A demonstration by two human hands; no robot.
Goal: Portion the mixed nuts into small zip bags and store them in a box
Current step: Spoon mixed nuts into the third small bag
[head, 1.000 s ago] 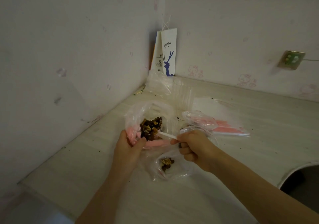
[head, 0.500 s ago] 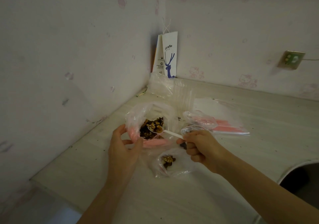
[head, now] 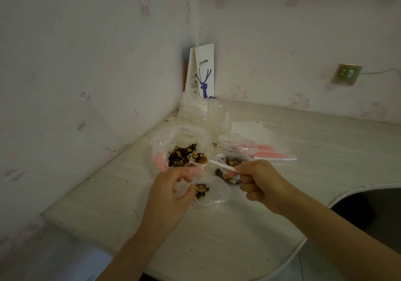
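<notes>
A large clear bag [head: 160,144] with a pink zip lies open on the table, with a heap of mixed nuts [head: 179,154] inside. My right hand [head: 259,180] grips a white plastic spoon [head: 214,164] whose bowl, loaded with nuts, hovers at the big bag's mouth. My left hand [head: 171,192] pinches the open edge of a small zip bag [head: 213,192] that holds a few nuts. Another small bag with nuts [head: 231,161] lies just behind my right hand, partly hidden by it.
A stack of empty pink-zip bags [head: 271,152] lies right of the nuts. Crumpled clear plastic [head: 206,111] and a white paper coffee bag [head: 204,72] stand in the corner. Walls close in on the left and back. The table's curved edge [head: 338,196] cuts in at the right.
The spoon has come up out of the nut heap, loaded. My left hand has let go of the big bag's rim and moved down to the small bag's opening.
</notes>
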